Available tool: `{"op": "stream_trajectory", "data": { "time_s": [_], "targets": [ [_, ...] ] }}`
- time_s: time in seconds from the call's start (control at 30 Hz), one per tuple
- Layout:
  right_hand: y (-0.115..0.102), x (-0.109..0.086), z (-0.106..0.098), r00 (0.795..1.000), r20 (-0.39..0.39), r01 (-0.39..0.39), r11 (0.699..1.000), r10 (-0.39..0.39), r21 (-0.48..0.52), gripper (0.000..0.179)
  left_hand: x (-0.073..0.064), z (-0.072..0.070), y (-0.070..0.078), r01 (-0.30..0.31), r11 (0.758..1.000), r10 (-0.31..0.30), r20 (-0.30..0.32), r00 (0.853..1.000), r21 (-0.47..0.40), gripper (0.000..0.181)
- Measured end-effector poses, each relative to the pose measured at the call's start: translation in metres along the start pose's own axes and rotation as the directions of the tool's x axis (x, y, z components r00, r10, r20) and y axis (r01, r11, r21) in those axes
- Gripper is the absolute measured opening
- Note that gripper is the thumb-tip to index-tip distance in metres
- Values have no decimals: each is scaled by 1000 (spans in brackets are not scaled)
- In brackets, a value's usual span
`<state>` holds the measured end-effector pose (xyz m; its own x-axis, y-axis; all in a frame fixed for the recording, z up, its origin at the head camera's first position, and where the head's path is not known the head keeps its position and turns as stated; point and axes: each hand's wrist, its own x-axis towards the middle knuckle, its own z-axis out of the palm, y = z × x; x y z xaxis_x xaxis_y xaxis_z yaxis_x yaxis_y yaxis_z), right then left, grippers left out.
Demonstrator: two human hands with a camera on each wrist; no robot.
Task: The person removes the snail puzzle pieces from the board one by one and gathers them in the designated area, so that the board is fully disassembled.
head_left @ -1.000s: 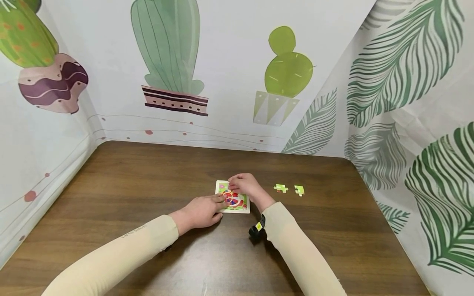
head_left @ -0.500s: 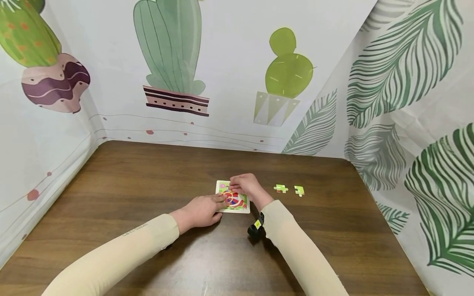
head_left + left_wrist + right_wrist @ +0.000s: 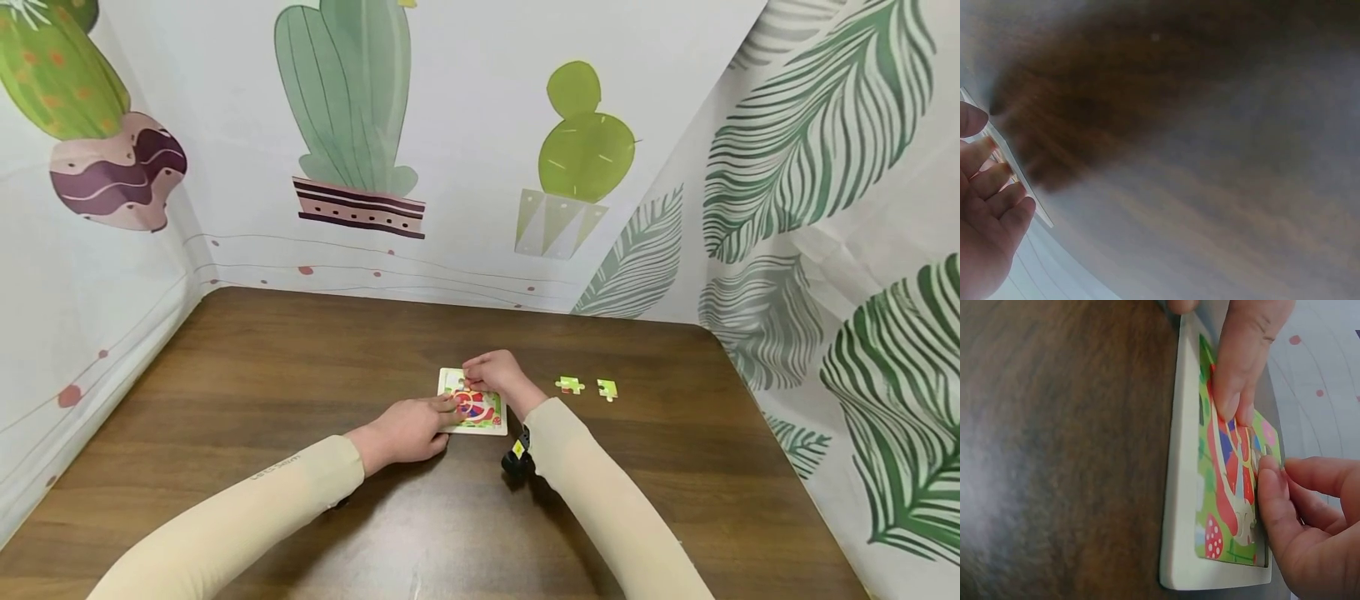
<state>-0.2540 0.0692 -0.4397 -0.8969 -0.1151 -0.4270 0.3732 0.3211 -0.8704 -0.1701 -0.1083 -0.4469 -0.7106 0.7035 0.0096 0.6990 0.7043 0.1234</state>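
Observation:
A small jigsaw puzzle in a white tray (image 3: 480, 432) lies on the table, printed with a bright red, blue and green picture. Flat across its left part rests my left hand (image 3: 408, 427); in the right wrist view its straight fingers (image 3: 1235, 375) press on the picture. My right hand (image 3: 495, 372) is at the puzzle's far side. There thumb and index finger (image 3: 1272, 481) come together at the tips, pinching a puzzle piece that they mostly hide. In the left wrist view, the left hand (image 3: 985, 206) overlaps the tray's edge.
Two loose green puzzle pieces, one (image 3: 570, 385) nearer and one (image 3: 607, 388) farther right, lie on the brown wooden table (image 3: 315, 358) to the right of the tray. Patterned wall sheets (image 3: 480, 167) enclose the table's back and sides. A black wrist camera (image 3: 515, 462) hangs under the right wrist.
My right wrist has shifted slightly left, its fingers staying at the puzzle's far side. The left hand keeps its place, and the loose pieces have not moved.

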Motion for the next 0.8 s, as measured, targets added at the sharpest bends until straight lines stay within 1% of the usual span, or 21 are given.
{"op": "stream_trajectory", "data": {
  "time_s": [0.1, 0.33, 0.63, 0.8],
  "targets": [
    [0, 2, 0, 1000, 1, 4, 1000, -4, -31, 22, 0, 0, 0, -2, 1000, 2, -1, 1000, 1, 42],
    [0, 7, -1, 1000, 16, 14, 998, -13, -61, 21, 0, 1, 0, -20, 1000, 20, -31, 999, 14, 41],
    [1, 8, -2, 998, 36, 48, 990, -44, -133, 19, -1, 1, -1, -25, 1000, 25, -35, 999, 4, 42],
    [0, 7, -2, 997, 50, 73, 985, -66, -154, 18, -1, 1, -1, -22, 1000, 22, -34, 999, 5, 42]
  ]
}}
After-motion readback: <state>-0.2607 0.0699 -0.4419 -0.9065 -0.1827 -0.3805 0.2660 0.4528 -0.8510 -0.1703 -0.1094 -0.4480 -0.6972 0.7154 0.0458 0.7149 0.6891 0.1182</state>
